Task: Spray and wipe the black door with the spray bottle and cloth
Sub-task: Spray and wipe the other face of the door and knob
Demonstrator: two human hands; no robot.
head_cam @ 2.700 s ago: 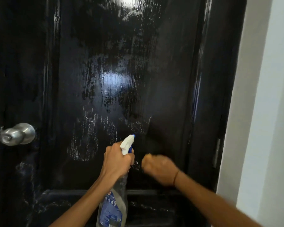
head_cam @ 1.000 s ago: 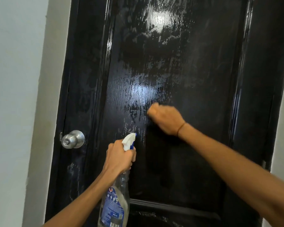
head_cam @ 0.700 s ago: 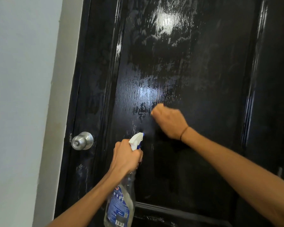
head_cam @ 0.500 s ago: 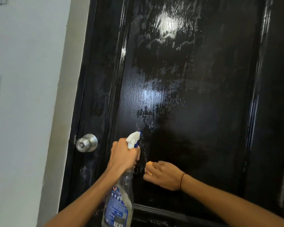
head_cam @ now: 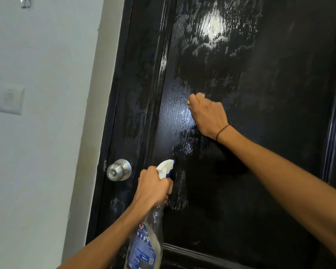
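Note:
The glossy black door (head_cam: 260, 152) fills the view, streaked with wet smears and glare near the top. My left hand (head_cam: 153, 188) grips the neck of a clear spray bottle (head_cam: 146, 243) with a blue label; its white and blue nozzle points at the door. My right hand (head_cam: 208, 115) is fisted against the upper panel, curled round a yellow cloth (head_cam: 188, 102) of which only a small corner shows past the fingers.
A silver round door knob (head_cam: 119, 169) sits at the door's left edge, just left of the bottle. A pale wall (head_cam: 43, 152) with a white switch plate (head_cam: 11, 100) lies to the left. A raised moulding (head_cam: 202, 255) crosses the door below.
My right hand rose from low beside the bottle up to the upper panel, still pressed on the door. The left hand and bottle stayed almost in place. The view drifted right.

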